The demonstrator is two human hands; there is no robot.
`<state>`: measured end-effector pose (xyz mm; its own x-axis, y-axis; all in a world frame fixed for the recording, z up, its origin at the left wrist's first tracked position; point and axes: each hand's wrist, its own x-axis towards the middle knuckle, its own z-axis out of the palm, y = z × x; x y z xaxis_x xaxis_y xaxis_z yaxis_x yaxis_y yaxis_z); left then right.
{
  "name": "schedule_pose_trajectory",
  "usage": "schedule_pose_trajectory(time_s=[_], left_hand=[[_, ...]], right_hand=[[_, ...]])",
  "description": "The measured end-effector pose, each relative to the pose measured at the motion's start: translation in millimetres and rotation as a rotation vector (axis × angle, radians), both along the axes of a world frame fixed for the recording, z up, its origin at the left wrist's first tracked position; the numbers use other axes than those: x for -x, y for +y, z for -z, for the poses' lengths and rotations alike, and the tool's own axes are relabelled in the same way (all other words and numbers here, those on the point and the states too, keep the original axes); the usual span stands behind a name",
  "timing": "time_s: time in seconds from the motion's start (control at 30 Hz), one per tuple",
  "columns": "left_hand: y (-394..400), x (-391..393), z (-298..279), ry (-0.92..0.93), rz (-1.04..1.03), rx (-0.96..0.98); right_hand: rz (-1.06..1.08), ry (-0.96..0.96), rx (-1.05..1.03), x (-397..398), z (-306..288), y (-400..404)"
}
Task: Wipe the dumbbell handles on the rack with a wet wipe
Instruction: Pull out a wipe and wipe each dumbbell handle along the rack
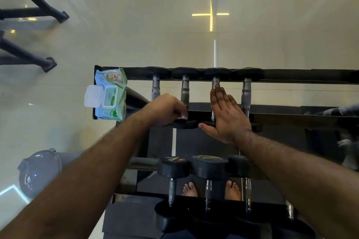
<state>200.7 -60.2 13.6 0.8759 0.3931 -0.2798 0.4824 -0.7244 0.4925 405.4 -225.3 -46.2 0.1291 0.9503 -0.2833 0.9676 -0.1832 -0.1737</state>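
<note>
Four dumbbells lie on the top tier of the black rack [291, 75], their steel handles pointing away from me. My left hand [167, 110] is curled over the near end of the first dumbbell [156, 87]. Its fingertips sit by the second dumbbell's [185, 91] near head, and a small white bit there looks like a wet wipe [183, 117]. My right hand [225, 114] lies flat with straight fingers along the third dumbbell's handle [215, 81]. The fourth dumbbell [246, 93] is untouched. A wet wipe pack [110, 95] with its lid flipped open rests on the rack's left end.
The lower tier holds several more dumbbells [208, 169] close to my body, with my bare feet [191, 190] visible beneath. Black equipment legs [38, 13] stand on the glossy floor at the far left. A grey bin-like object [40, 170] sits at the lower left.
</note>
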Motion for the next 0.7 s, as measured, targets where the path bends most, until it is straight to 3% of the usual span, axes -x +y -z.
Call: schedule_pose_trajectory(time_s=[0.13, 0.2, 0.33, 0.4, 0.53, 0.6, 0.7], left_hand=[[4, -13, 5, -0.338, -0.541, -0.232], [-8, -29, 10, -0.384, -0.632, -0.303], [-26, -37, 20, -0.323, -0.738, -0.193], [-30, -20, 25, -0.212, -0.687, -0.156], [-24, 11, 7, 0.077, -0.292, 0.072], [-9, 5, -5, 0.018, -0.25, 0.11], [5, -18, -1, -0.339, -0.44, -0.179]], right_hand=[[0.0, 0.001, 0.01, 1, -1, 0], [0.002, -0.002, 0.019, 1, -2, 1], [0.002, -0.005, 0.004, 0, 2, 1], [-0.001, -0.006, -0.002, 0, 3, 0], [0.0, 0.0, -0.007, -1, 3, 0], [0.002, 0.005, -0.005, 0, 2, -1], [0.004, -0.007, 0.007, 1, 0, 0]])
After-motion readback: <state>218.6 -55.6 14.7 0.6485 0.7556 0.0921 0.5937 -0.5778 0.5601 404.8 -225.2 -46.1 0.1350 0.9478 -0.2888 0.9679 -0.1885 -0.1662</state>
